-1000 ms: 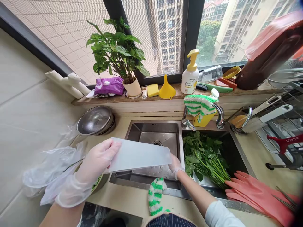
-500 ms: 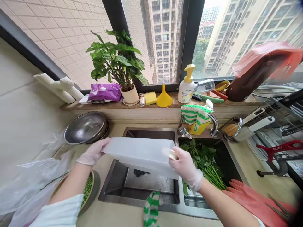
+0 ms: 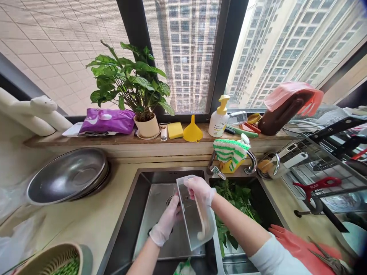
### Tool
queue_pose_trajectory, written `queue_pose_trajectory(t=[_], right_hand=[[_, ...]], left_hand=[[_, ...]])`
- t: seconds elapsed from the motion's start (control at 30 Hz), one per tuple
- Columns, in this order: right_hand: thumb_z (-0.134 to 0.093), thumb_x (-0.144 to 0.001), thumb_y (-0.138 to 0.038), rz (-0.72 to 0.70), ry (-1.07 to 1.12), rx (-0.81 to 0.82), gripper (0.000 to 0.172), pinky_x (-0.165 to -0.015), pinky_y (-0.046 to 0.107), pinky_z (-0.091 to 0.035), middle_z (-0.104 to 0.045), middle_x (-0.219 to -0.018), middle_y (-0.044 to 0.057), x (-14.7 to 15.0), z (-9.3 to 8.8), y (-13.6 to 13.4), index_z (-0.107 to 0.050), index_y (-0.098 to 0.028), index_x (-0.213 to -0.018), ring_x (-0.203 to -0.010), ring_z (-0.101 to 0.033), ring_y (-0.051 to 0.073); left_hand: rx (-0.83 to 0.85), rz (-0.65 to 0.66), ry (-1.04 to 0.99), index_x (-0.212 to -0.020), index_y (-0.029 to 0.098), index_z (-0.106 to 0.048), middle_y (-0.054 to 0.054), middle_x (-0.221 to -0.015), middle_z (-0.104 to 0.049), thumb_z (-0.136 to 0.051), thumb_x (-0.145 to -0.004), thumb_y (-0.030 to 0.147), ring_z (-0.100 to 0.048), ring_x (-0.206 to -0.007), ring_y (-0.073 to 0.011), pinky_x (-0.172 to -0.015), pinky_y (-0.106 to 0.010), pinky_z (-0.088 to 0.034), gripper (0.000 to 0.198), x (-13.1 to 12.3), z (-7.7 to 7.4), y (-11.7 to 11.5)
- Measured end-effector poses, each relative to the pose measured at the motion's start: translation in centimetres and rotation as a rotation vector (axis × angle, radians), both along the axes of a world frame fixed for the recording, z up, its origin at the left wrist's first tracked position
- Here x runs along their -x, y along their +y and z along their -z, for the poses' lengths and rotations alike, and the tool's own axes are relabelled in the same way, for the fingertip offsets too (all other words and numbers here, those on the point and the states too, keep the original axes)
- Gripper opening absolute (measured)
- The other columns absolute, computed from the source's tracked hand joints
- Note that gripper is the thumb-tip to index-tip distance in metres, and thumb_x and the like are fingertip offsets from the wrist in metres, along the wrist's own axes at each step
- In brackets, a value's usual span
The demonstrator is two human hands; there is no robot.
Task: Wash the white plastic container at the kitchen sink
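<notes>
A translucent white plastic bin [image 3: 189, 225] with a pale beige handle [image 3: 203, 215] is held tilted over the left sink basin [image 3: 147, 225]. My gloved right hand [image 3: 199, 190] is closed on the bin at the upper end of the handle. On the bin's left side, my gloved left hand [image 3: 168, 219] holds its edge, with the fingertips partly behind the wall. Below the bin, a green-and-white striped cloth [image 3: 185, 267] shows at the bottom of the view. Leafy greens [image 3: 236, 206] lie in the right basin beside my right forearm.
Metal bowls [image 3: 69, 173] sit on the left counter, above a basket [image 3: 84, 259] of green peas or beans. A faucet [image 3: 252, 162] draped with a striped cloth stands behind the sinks. Pink rubber gloves [image 3: 301, 244] and scissors [image 3: 327, 256] lie at right, near a dish rack [image 3: 341, 152].
The bin has turned from lying sideways across the sink to a tilted position with its handle facing me. My left hand has moved right and down. The view has shifted.
</notes>
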State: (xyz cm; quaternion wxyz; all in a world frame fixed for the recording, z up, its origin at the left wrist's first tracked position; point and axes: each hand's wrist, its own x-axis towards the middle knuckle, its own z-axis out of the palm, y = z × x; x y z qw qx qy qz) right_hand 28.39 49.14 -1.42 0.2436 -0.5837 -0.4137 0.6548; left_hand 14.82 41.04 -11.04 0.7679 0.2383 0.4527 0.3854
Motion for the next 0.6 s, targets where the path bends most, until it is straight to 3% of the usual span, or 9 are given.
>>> queue_pose_trajectory(t=[0.17,0.3,0.37,0.4,0.47,0.53,0.6], right_hand=[[-0.052,-0.082,-0.026,0.054,0.044,-0.04,0.019,-0.055,0.024,-0.05,-0.053,-0.054,-0.002,0.2,1.1,2.8,-0.05,-0.016,-0.066,-0.05,-0.056,0.01],[-0.057,-0.079,-0.027,0.068,-0.055,-0.179,0.011,-0.067,0.027,-0.051,-0.062,-0.07,0.002,-1.9,0.2,1.4,-0.057,-0.017,-0.076,-0.069,-0.061,0.014],[-0.058,-0.079,-0.028,0.065,-0.273,-0.468,0.011,-0.079,0.03,-0.049,-0.067,-0.085,0.004,-4.6,-1.8,0.2,-0.062,-0.019,-0.085,-0.083,-0.061,0.017],[-0.056,-0.081,-0.03,0.071,-0.432,-0.689,0.015,-0.085,0.031,-0.047,-0.068,-0.093,0.005,-6.3,-3.3,-0.1,-0.064,-0.021,-0.091,-0.09,-0.06,0.018],[-0.048,-0.088,-0.035,0.198,-0.746,-1.076,0.026,-0.097,0.035,-0.039,-0.065,-0.109,0.008,-10.0,-6.6,0.1,-0.064,-0.021,-0.104,-0.105,-0.055,0.021],[-0.054,-0.085,-0.04,0.267,-1.07,-1.209,0.033,-0.1,0.041,-0.034,-0.062,-0.116,0.011,-13.4,-9.7,1.6,-0.063,-0.019,-0.109,-0.113,-0.049,0.027],[-0.061,-0.08,-0.04,0.197,-1.271,-1.117,0.035,-0.093,0.04,-0.037,-0.062,-0.113,0.013,-15.6,-11.8,3.6,-0.065,-0.016,-0.105,-0.109,-0.051,0.029]], left_hand=[[-0.106,0.095,0.151,-0.148,0.035,-0.017,-0.005,-0.156,-0.019,-0.059,-0.074,0.062,-0.019,-0.141,-0.0349,-0.103,-0.049,-0.036,0.089,-2.3,-1.2,1.5],[-0.289,0.012,0.266,-0.145,0.024,-0.031,-0.01,-0.151,-0.033,-0.068,-0.069,0.057,-0.019,-0.141,-0.034,-0.113,-0.041,-0.022,0.091,-4.1,-1.2,3.6],[-0.318,0.02,0.266,-0.144,0.022,-0.035,-0.011,-0.148,-0.038,-0.068,-0.069,0.054,-0.023,-0.14,-0.0338,-0.113,-0.041,-0.023,0.088,-4.4,-1.0,4.0],[-0.302,0.035,0.26,-0.143,0.022,-0.036,-0.012,-0.146,-0.041,-0.068,-0.07,0.053,-0.028,-0.138,-0.0343,-0.112,-0.043,-0.025,0.086,-4.4,-1.0,4.1],[-0.25,0.058,0.239,-0.143,0.023,-0.036,-0.011,-0.142,-0.047,-0.067,-0.071,0.053,-0.038,-0.132,-0.0349,-0.108,-0.045,-0.03,0.083,-4.2,-0.9,3.9],[-0.239,0.029,0.233,-0.14,0.021,-0.04,-0.012,-0.138,-0.051,-0.067,-0.071,0.054,-0.043,-0.128,-0.0343,-0.107,-0.044,-0.033,0.081,-3.8,-0.9,3.6],[-0.271,-0.04,0.269,-0.134,0.017,-0.048,-0.014,-0.135,-0.053,-0.068,-0.07,0.055,-0.043,-0.128,-0.0328,-0.108,-0.041,-0.031,0.077,-3.2,-0.9,3.4]])
